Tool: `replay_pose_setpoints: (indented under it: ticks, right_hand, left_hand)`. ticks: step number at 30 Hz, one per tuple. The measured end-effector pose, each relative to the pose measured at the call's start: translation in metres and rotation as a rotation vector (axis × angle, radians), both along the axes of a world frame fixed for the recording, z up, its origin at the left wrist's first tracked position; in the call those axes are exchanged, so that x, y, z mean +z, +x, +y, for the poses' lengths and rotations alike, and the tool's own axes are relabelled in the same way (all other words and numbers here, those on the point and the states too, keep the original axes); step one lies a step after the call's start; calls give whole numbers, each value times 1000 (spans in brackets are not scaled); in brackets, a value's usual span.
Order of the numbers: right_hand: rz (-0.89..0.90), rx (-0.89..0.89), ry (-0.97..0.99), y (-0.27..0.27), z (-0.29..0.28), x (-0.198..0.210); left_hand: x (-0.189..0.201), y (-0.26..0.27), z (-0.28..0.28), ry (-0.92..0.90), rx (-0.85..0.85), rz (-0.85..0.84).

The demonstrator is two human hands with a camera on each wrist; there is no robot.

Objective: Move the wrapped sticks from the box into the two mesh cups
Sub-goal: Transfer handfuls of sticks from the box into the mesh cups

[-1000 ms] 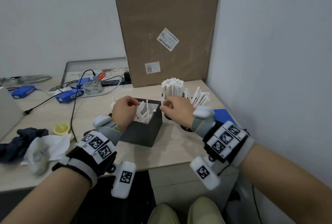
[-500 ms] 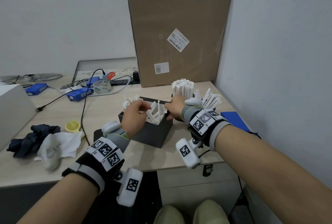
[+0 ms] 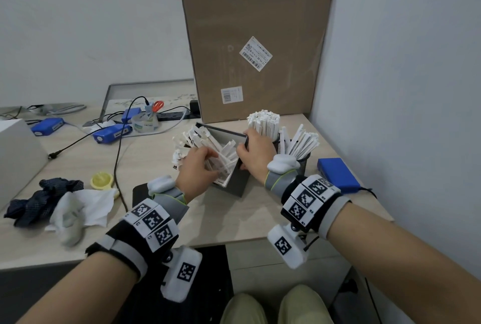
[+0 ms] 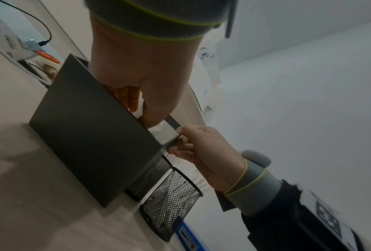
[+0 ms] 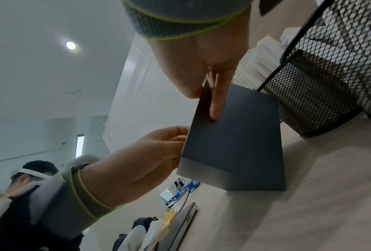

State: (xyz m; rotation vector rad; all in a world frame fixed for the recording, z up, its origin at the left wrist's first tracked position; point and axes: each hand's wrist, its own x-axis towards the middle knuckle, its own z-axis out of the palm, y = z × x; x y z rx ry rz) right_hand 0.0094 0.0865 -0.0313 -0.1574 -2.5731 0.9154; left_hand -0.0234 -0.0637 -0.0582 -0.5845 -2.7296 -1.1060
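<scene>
A black box (image 3: 235, 183) stands tilted on the table (image 3: 229, 219), with white wrapped sticks (image 3: 200, 136) fanning out of it. My left hand (image 3: 210, 159) reaches into the box from the near side, its fingers curled round several sticks. My right hand (image 3: 244, 146) pinches the box's right wall, thumb inside and finger (image 5: 216, 101) flat on the outside. Two black mesh cups stand just right of the box: the far cup (image 3: 276, 139) is packed with upright sticks, and the near cup (image 3: 303, 159) holds a leaning bunch. The left wrist view shows both cups (image 4: 171, 203) beside the box (image 4: 89, 135).
A tall cardboard carton (image 3: 255, 42) stands behind the cups, and the wall is close on the right. A blue box (image 3: 337, 174) lies right of the cups. Cables, blue devices (image 3: 112, 133), a tape roll (image 3: 144, 123), a yellow item (image 3: 102, 180) and cloths (image 3: 65, 204) lie to the left.
My right hand has left the cups and taken hold of the box's right wall. The box has tipped, and my left hand has gone deeper among the sticks.
</scene>
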Motion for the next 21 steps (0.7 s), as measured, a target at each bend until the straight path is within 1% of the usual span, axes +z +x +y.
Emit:
replay_pose_setpoints:
  ticks: [1, 3, 6, 8, 10, 12, 15, 17, 19, 21]
  right_hand:
    - [-3, 6, 3, 1, 0, 0]
    - [-6, 11, 11, 3, 1, 0]
    - [-4, 36, -14, 5, 1, 0]
    - [-2, 48, -22, 5, 1, -1]
    - [-1, 51, -7, 4, 1, -1]
    - [-8, 60, -11, 5, 1, -1]
    - [-17, 65, 1, 7, 2, 1]
    - [-24, 68, 18, 7, 3, 1]
    - [-30, 71, 29, 6, 3, 1]
    - [-25, 83, 21, 3, 2, -2]
  left_hand:
    - [0, 0, 1, -25, 6, 19]
    - [3, 0, 4, -17, 32, 97]
    - [14, 1, 3, -1, 88, 264]
    - [23, 0, 3, -54, 97, 356]
    - [31, -5, 4, -223, 89, 394]
    - [34, -13, 9, -467, 66, 376]
    - [32, -25, 19, -732, 19, 364]
    - [28, -30, 23, -880, 37, 351]
    - [26, -31, 24, -985, 84, 345]
    - [26, -32, 23, -1081, 95, 361]
